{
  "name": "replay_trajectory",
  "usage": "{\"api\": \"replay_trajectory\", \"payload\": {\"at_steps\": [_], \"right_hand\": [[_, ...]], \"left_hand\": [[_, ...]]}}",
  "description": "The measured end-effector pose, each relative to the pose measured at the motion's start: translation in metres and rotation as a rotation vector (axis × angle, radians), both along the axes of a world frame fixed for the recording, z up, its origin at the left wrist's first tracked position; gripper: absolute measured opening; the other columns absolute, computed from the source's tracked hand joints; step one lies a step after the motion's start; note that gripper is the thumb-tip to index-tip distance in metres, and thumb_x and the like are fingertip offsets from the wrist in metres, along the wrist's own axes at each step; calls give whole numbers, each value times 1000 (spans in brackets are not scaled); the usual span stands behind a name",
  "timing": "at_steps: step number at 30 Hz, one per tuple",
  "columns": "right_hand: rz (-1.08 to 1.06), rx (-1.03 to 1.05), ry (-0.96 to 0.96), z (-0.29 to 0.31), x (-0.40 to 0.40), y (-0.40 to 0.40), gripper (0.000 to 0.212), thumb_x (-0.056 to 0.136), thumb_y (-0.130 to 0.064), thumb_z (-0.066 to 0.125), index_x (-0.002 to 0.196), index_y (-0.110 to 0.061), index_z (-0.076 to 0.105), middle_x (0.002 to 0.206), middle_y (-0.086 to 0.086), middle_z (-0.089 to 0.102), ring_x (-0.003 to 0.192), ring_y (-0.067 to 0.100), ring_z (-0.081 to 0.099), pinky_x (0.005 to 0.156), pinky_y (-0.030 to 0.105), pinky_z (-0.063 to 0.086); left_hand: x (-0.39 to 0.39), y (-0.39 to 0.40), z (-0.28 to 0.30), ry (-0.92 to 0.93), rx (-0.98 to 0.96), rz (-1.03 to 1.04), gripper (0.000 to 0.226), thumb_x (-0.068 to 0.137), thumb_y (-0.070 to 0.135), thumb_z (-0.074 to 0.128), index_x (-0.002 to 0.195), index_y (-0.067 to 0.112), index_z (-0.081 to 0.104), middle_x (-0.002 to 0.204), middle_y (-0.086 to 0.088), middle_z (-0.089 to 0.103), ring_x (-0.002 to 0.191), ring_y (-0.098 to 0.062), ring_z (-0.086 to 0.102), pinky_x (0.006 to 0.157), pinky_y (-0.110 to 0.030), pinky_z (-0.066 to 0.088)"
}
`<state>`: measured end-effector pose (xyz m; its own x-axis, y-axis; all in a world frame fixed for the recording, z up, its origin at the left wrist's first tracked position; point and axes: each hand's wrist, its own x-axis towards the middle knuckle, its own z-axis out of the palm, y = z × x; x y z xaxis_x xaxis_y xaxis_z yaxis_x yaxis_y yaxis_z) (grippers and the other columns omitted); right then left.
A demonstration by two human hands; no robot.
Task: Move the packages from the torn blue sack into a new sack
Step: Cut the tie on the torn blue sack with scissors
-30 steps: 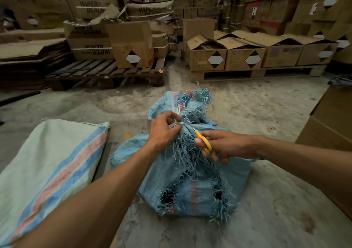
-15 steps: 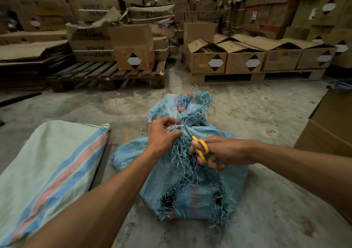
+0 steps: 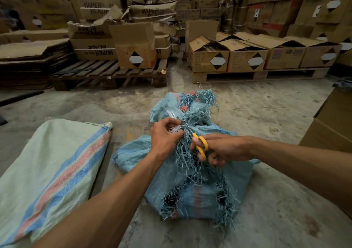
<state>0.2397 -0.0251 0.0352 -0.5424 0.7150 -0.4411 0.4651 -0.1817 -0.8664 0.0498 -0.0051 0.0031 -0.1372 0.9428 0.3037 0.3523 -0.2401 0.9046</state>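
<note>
A: Head view, frame centre: torn blue sack [image 3: 198,196] on the floor, tie pinched by the left hand [image 3: 165,136], scissors [image 3: 198,143] gripped by the right hand [image 3: 224,148].

B: Looks floppy and frayed; probably best gripped at the bunched neck.

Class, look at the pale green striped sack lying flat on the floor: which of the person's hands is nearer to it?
Left. The left hand grips the torn blue sack's neck, nearer the striped sack; the right hand holds yellow scissors farther away.

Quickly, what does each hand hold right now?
Left hand: pinches frayed strands at the tied neck of the torn blue sack.
Right hand: grips yellow-handled scissors.
</note>
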Motion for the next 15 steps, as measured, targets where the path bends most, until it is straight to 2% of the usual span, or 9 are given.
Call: {"api": "replay_trajectory", "payload": {"at_steps": [3, 8, 11, 15], "right_hand": [[-2, 33, -25, -2, 0, 2, 43, 92, -59, 47, 109, -21, 57, 79, 0, 57, 54, 11, 42, 47, 23, 29], [11, 95, -39, -5, 1, 5, 43, 86, -60, 51, 107, -23, 58, 79, -1, 57, 53, 9, 41, 47, 22, 30], [36, 129, -24, -8, 3, 6, 37, 87, -57, 53, 103, -24, 57, 77, -1, 56, 52, 9, 40, 48, 23, 29], [52, 137, 1, -9, 6, 7, 27, 91, -49, 54, 97, -23, 56, 75, 0, 54, 51, 9, 38, 48, 23, 29]], "left_hand": [[-2, -2, -4, -14, -3, -2, 19, 74, 7, 75, 90, 17, 72, 89, 3, 71, 86, -11, 68, 78, -33, 59], [-3, -2, -6, -67, -25, 9, 16, 76, 9, 79, 88, 17, 72, 89, 5, 72, 87, -6, 68, 78, -24, 58], [-3, -1, -5, -98, -35, 15, 15, 76, 10, 79, 87, 16, 73, 90, 6, 72, 86, -3, 68, 81, -24, 58], [-3, 0, -7, -118, -38, 19, 13, 75, 11, 80, 86, 17, 74, 90, 4, 73, 87, -6, 68, 83, -28, 58]]}}
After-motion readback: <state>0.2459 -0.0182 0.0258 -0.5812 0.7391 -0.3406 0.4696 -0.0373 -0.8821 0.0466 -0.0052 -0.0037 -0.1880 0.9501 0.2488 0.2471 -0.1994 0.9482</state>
